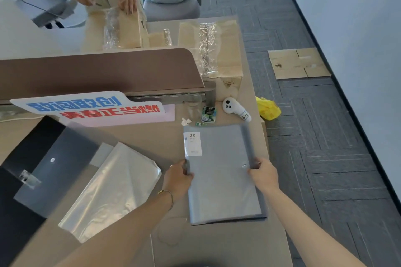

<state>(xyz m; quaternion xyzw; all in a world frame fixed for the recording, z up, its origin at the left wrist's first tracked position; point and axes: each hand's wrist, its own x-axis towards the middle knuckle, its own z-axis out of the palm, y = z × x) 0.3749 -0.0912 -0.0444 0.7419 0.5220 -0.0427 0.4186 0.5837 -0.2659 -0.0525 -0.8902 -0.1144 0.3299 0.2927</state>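
Grey folder [221, 180] lies flat on the table [141, 134], near the right edge, long side running away from the person. Left hand [178, 178] holds the left edge, fingers curled round it, so that grip is closed on the folder. Right hand [263, 174] holds the right edge just beside the snap button [244, 165], thumb on top, grip likewise closed on the folder. Cover looks shut; whether the snap is fastened cannot be told. White label [192, 143] reading "20" is on the far left corner of the cover. To the left, apart from the folder, a clear plastic bag [112, 188] lies flat and looks empty. Judgement: this is the folder's wrapper, so unwrapping is likely done. Further left a dark folder [43, 169] with a translucent flap lies on the table, possibly one already handled. Judgement: work is at a middle stage. The folder is out and squared up under both hands; opening it, filling it or setting it aside with the other remains, and nothing shows that any of these has begun
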